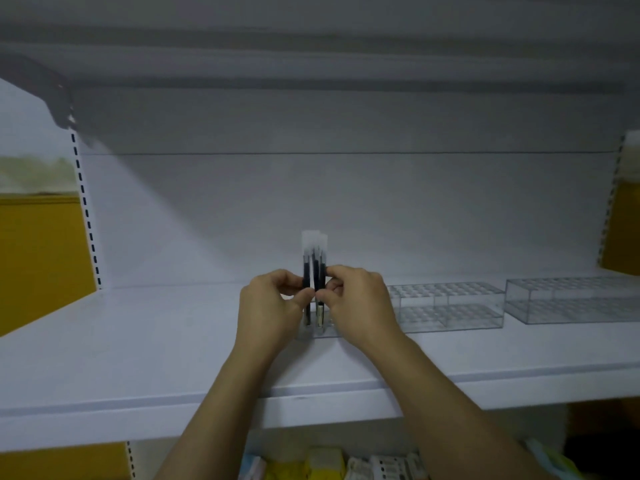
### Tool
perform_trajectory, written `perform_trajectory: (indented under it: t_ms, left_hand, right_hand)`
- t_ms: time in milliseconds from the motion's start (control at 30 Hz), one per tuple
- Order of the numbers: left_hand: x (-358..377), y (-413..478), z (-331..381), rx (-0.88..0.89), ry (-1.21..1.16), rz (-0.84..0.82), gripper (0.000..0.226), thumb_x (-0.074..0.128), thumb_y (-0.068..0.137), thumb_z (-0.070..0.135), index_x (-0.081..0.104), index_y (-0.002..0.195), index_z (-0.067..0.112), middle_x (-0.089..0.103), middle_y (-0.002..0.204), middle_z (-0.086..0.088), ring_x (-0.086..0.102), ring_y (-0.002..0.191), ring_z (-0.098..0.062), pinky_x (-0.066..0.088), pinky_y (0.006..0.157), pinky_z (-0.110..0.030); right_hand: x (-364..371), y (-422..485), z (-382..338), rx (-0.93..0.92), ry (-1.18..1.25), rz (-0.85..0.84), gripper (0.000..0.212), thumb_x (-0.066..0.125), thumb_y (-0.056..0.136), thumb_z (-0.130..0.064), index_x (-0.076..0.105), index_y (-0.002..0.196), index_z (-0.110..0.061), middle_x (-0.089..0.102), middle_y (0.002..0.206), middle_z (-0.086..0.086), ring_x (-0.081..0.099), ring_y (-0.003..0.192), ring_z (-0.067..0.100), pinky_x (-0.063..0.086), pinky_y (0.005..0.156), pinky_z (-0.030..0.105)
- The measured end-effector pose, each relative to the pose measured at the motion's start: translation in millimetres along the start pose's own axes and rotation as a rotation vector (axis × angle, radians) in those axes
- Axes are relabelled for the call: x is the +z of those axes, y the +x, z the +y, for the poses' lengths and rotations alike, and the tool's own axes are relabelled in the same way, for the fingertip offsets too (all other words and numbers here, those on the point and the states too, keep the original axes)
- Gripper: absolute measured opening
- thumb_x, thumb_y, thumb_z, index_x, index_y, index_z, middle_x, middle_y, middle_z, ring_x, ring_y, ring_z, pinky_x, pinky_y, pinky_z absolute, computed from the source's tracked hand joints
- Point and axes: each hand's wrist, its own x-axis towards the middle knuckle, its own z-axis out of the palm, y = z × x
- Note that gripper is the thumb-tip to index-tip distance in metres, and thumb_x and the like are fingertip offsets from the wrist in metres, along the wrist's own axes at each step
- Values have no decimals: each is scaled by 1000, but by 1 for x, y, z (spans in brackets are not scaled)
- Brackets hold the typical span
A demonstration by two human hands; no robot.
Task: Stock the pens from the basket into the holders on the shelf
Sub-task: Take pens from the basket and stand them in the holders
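Several dark pens (314,263) in clear wrappers stand upright at the middle of the white shelf (138,341). Their lower ends sit in a clear holder (320,329) that my hands mostly hide. My left hand (268,306) pinches the pens from the left. My right hand (358,301) pinches them from the right. Two more clear holders with grids of holes stand to the right, one (446,306) close by and one (571,299) farther off. The basket is out of view.
The shelf's front edge (311,400) runs across below my forearms. White and yellow packaged goods (329,465) lie on the level underneath. Yellow wall shows at the far left and right, past the slotted uprights (86,209).
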Motion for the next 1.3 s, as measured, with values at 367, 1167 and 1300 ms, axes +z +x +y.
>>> perform_trajectory:
  t_ms: [367, 1167, 1300]
  left_hand:
    - [-8, -19, 0, -69, 51, -13, 28, 74, 81, 27, 67, 108, 22, 66, 103, 8, 58, 91, -6, 41, 75, -17]
    - [136, -321, -4, 191, 311, -557, 33, 50, 93, 48, 56, 122, 32, 57, 121, 10, 51, 113, -15, 37, 92, -33]
    - [174, -368, -31, 128, 412, -736, 37, 50, 92, 49, 54, 125, 31, 58, 124, 8, 49, 117, -17, 37, 94, -34]
  right_hand:
    - [-8, -24, -1, 46, -128, 56, 53, 65, 90, -32, 47, 139, -21, 53, 130, -3, 46, 122, 15, 38, 102, 29]
    - [-108, -297, 164, 230, -488, -221, 34, 71, 85, -33, 67, 113, -15, 64, 109, 7, 57, 106, 29, 43, 93, 41]
    - [-95, -356, 223, 389, -515, -481, 40, 63, 88, -43, 63, 120, -21, 62, 113, 4, 55, 107, 25, 44, 88, 37]
